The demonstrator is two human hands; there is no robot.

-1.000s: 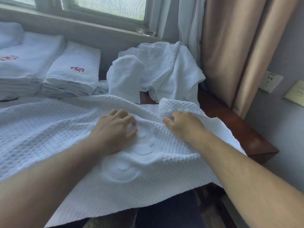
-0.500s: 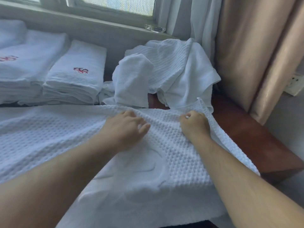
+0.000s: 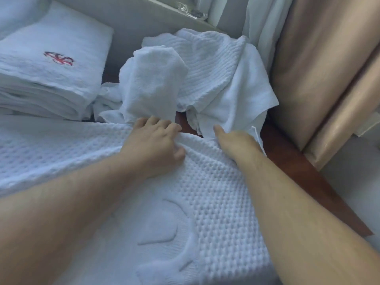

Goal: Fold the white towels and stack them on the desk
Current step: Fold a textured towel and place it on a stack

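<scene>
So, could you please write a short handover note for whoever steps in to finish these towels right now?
Left hand: fingers curled on the far edge of the waffle towel.
Right hand: also at that far edge, near its corner; its grip is partly hidden.
The waffle towel lies spread flat on the desk, not yet folded.
Done: a stack of folded towels with a red emblem sits far left.
Left: fold this towel, stack it, then work through the crumpled pile by the curtain.
</scene>
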